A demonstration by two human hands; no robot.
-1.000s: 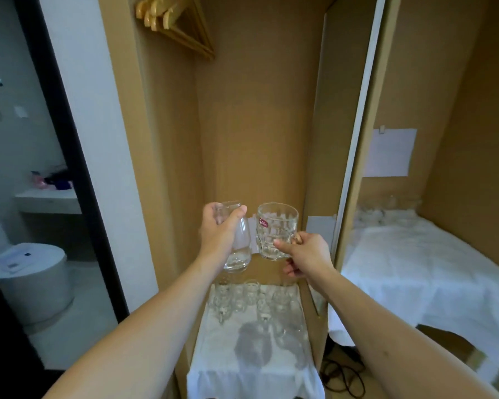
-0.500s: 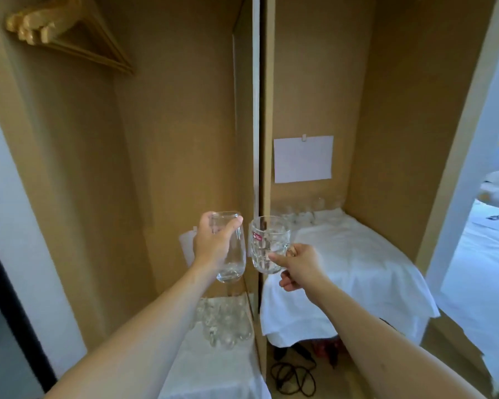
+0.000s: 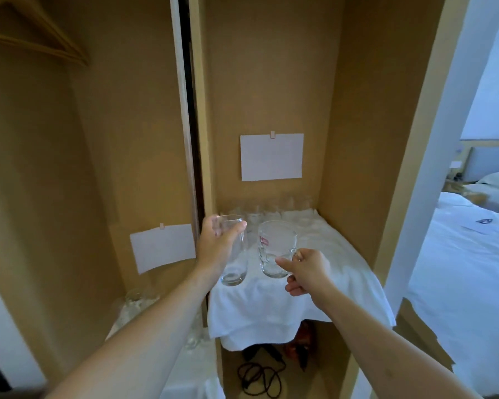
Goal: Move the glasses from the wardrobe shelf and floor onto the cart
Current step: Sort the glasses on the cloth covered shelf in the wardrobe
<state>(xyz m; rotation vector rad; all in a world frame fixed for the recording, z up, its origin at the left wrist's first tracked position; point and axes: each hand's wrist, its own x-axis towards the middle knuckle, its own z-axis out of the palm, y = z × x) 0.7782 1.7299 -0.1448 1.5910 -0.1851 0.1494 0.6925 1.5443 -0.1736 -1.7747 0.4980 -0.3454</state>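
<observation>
My left hand grips a tall clear glass near its rim, upright. My right hand holds a dimpled glass mug with a red label by its handle. Both are held in the air over the front of a surface draped in white cloth in the right wardrobe compartment. Several more glasses stand in a row at the back of that cloth. In the left compartment, lower down, several glasses stand on another white cloth, partly hidden by my left forearm.
A wooden divider separates the two compartments. White paper sheets are clipped to the back walls. Black cables lie on the floor under the draped surface. Wooden hangers hang top left. A bed lies to the right.
My view has swung right, from the left compartment to the right one. Both hands carried their glasses along, now over the draped surface.
</observation>
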